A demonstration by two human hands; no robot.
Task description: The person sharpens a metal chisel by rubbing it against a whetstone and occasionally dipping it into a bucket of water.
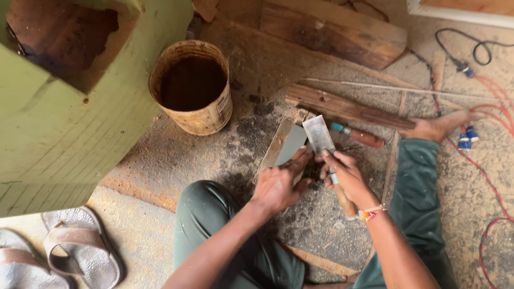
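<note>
Down on the sawdust-strewn floor, a person sits cross-legged with both hands at work on a wide flat steel chisel blade. The right hand has its grip closed around the chisel's pale wooden handle, and the left hand presses its fingers down just beside the blade, onto a flat grey sharpening stone that lies on a narrow wooden strip. Blade and stone sit at about 12 o'clock from the hands, the blade face resting at the stone's right edge. The steel looks bright but dull-edged from this view; whether the edge is honed cannot be told, so the sharpening seems to be mid-way, with dark wet slurry spread round the stone and nothing set aside.

At 2 o'clock lies a second tool with a reddish wooden handle and blue collar, beside a dark wooden plank pinned by the person's bare foot. At 10 o'clock stands a rusty round tin bucket of dark liquid, close to a green wooden cabinet. Red cables with blue plugs trail at 3 o'clock, and worn sandals lie at 8 o'clock. Only the loose tool crowds the stone.
</note>
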